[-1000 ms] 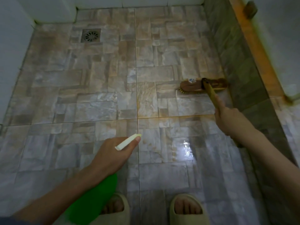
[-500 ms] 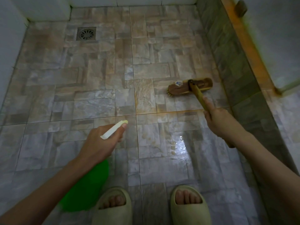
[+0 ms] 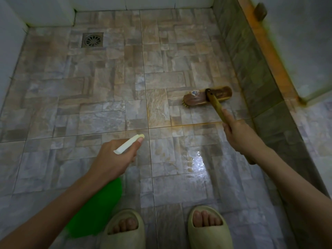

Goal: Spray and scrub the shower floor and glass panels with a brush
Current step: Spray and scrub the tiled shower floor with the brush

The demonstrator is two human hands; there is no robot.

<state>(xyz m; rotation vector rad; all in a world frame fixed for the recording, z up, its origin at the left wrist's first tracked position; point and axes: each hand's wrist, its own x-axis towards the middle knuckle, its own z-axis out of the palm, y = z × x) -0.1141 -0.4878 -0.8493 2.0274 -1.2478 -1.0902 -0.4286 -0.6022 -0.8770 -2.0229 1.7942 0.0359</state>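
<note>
My left hand (image 3: 115,157) grips a green spray bottle (image 3: 97,209) by its neck, its white nozzle (image 3: 128,143) aimed forward over the tiled shower floor (image 3: 89,97). My right hand (image 3: 240,135) holds the yellow wooden handle (image 3: 216,106) of a brown scrub brush (image 3: 206,97). The brush head rests bristles down on the floor at the right, close to the low tiled kerb (image 3: 256,72). A wet, shiny patch (image 3: 197,162) lies on the tiles between my hands.
A round metal drain (image 3: 92,40) sits in the far left corner. White walls close the back and left. Along the kerb's top runs a rusty orange rail (image 3: 269,56) with a glass panel (image 3: 301,42) above it. My feet in pale slippers (image 3: 206,229) stand at the bottom.
The brush head has slid left and nearer along the floor, away from the kerb. My left hand with the spray bottle stays stretched out over the tiles, much as before.
</note>
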